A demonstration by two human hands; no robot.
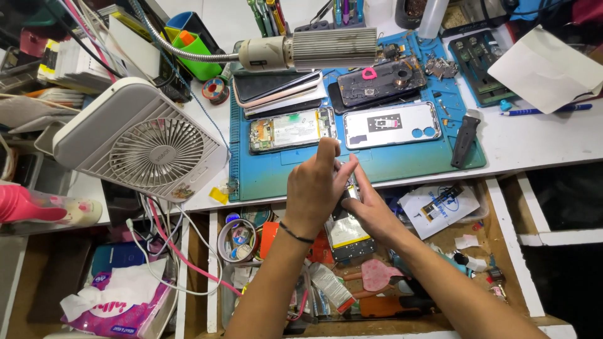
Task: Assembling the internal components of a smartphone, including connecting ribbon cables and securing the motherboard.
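Note:
Both my hands hold an opened phone (347, 233) above an open drawer, its back cover off and battery showing. My left hand (312, 191) grips the phone's upper end, fingers curled over the top edge. Under the phone's right side, my right hand (370, 210) supports it, thumb near the top. On the blue work mat (402, 164) just beyond lie another opened phone (292, 130), a silver back cover (391, 124) and a dark phone body with a pink ring (380, 80).
A white desk fan (141, 141) leans at the left. A gooseneck lamp (314, 50) hangs over the mat. A black tool (465, 138) lies at the mat's right edge. The drawer (502, 263) holds tape rolls, picks, tubes. Tissue pack (119, 301) at lower left.

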